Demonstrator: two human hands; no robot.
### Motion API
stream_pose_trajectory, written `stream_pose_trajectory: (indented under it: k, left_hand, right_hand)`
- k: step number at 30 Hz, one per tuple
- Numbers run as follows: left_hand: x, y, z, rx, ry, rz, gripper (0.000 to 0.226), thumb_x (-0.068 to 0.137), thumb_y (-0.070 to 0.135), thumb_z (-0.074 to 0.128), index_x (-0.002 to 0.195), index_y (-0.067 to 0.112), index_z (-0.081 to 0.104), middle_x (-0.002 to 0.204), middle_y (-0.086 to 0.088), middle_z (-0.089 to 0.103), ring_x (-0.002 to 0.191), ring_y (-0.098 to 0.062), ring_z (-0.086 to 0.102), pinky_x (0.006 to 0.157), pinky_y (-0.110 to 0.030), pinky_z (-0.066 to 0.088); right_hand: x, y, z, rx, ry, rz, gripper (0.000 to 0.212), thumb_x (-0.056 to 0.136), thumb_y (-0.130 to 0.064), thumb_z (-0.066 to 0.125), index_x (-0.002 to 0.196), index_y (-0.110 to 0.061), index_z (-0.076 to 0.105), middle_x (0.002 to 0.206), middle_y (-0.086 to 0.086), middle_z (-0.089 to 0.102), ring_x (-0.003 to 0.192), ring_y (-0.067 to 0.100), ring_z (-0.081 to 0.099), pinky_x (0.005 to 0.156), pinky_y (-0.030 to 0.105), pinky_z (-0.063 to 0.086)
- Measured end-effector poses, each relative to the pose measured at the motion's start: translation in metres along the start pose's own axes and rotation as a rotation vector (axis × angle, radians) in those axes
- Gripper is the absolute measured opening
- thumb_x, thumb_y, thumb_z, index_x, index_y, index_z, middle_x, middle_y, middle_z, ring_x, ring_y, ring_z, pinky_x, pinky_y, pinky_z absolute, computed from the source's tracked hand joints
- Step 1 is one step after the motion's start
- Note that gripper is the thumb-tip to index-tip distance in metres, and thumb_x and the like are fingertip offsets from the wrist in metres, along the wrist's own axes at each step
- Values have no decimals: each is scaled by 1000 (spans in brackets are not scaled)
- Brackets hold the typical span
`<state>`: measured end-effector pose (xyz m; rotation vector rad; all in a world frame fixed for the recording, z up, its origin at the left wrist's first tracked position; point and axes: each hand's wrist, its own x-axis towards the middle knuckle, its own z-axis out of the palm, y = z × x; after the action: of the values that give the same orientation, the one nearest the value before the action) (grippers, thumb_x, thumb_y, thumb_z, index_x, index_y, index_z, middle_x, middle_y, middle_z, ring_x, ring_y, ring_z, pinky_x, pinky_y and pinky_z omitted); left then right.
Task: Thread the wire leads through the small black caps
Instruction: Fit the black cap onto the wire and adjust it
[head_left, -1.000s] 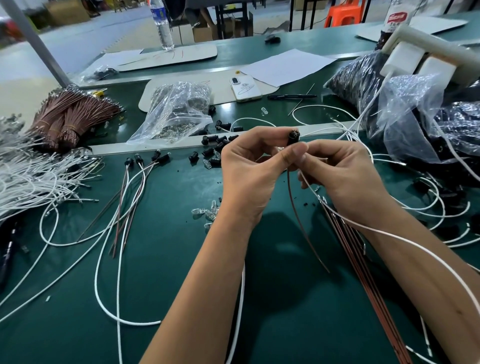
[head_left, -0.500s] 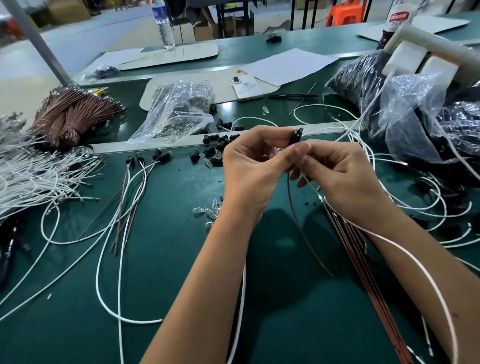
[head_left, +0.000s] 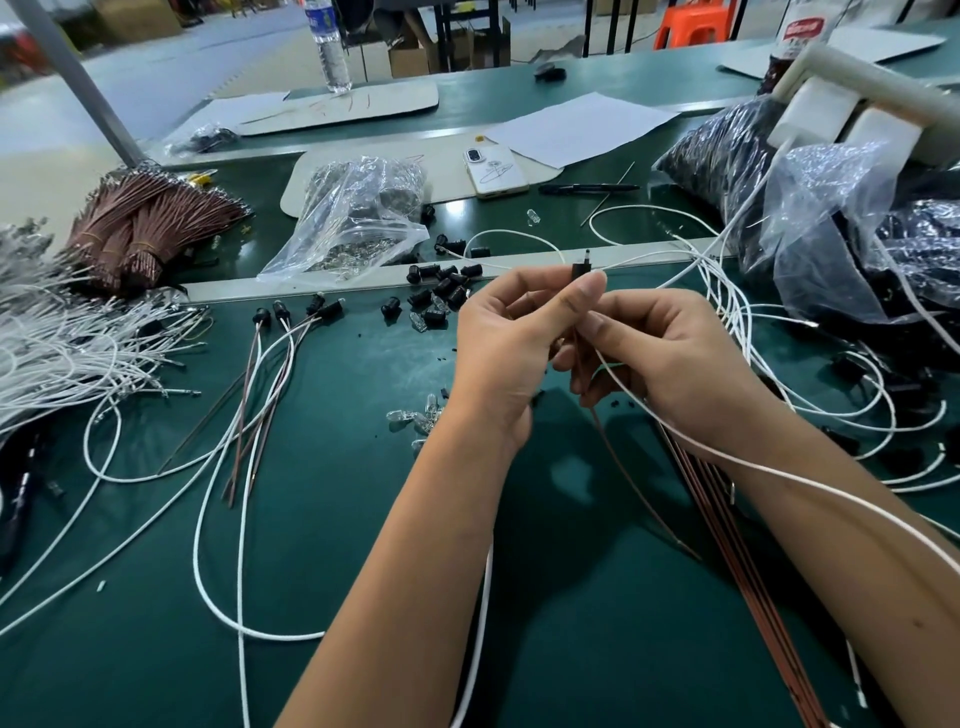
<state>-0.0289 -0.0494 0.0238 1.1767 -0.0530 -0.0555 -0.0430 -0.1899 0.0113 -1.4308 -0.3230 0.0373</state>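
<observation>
Since half a second ago both hands have dropped a little from the desk's raised strip, and the black cap (head_left: 581, 271) now stands more upright, no longer leaning toward 1 o'clock. I see the left hand (head_left: 511, 345) pinching that cap between thumb tip and forefinger, fingers (head_left: 589, 288) curled tight on it, held above the desk (head_left: 337, 545) near the picture's centre. Its long axis runs 12 to 6, with the narrow tip up at 12 and the leads leaving at 6. My right hand (head_left: 670, 364) sits just beside the left at 3 o'clock, its fingers curled round the white wire (head_left: 779, 470) and the brown wire (head_left: 623, 467) under the cap. From there the white wire runs toward 4 o'clock over the right forearm, while the brown wire trails toward 5 o'clock onto the desk. Whether the lead ends are inside the cap I cannot tell; the fingers hide the joint.

Loose black caps (head_left: 441, 293) lie at 10 o'clock from the hands, finished leads with caps (head_left: 291, 317) further toward 9. Small clear bulbs (head_left: 415, 418) lie just left of the left wrist. A bundle of brown wires (head_left: 140, 228) and a heap of white wires (head_left: 57, 353) lie at far 9 to 10 o'clock, a clear bag (head_left: 358, 218) at 11, a phone (head_left: 496, 170) at 12.
</observation>
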Motion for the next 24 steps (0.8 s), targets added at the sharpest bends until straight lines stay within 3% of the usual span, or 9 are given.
stream_pose_trajectory:
  k: [9, 12, 16, 20, 24]
  left_hand:
    - [5, 9, -15, 22, -160, -118, 15, 81, 18, 74, 93, 10, 69, 81, -8, 62, 65, -17, 49, 65, -30, 42]
    - [5, 10, -18, 56, -178, -119, 26, 77, 16, 75, 100, 7, 67, 76, -7, 62, 66, -18, 53, 68, -33, 42]
    - [5, 10, -18, 53, -169, -120, 21, 75, 14, 77, 93, 9, 68, 79, -7, 65, 68, -19, 56, 75, -38, 43]
    - [6, 10, -19, 20, -168, -112, 23, 71, 8, 82, 90, 8, 70, 80, -8, 68, 71, -19, 61, 79, -32, 49]
    - [6, 9, -19, -24, -172, -91, 23, 69, 11, 77, 89, 4, 70, 76, -8, 69, 65, -17, 63, 70, -25, 55]
  right_hand:
    - [0, -2, -4, 11, 4, 67, 19, 92, -23, 69, 86, -9, 79, 75, 16, 72, 56, 22, 63, 53, 27, 53]
    - [0, -4, -5, -11, -1, 72, 20, 94, -23, 67, 86, -9, 79, 74, 16, 72, 56, 22, 63, 53, 27, 53]
    - [-1, -7, -4, -36, -21, 73, 21, 92, -28, 69, 85, -12, 80, 73, 15, 72, 56, 22, 64, 52, 26, 53]
    - [-2, -10, -3, -67, -10, 53, 23, 92, -29, 66, 84, -13, 80, 72, 16, 71, 55, 22, 63, 51, 27, 53]
    - [-3, -11, -2, -119, 19, 38, 22, 94, -24, 65, 86, -8, 78, 70, 17, 70, 53, 22, 62, 49, 28, 53]
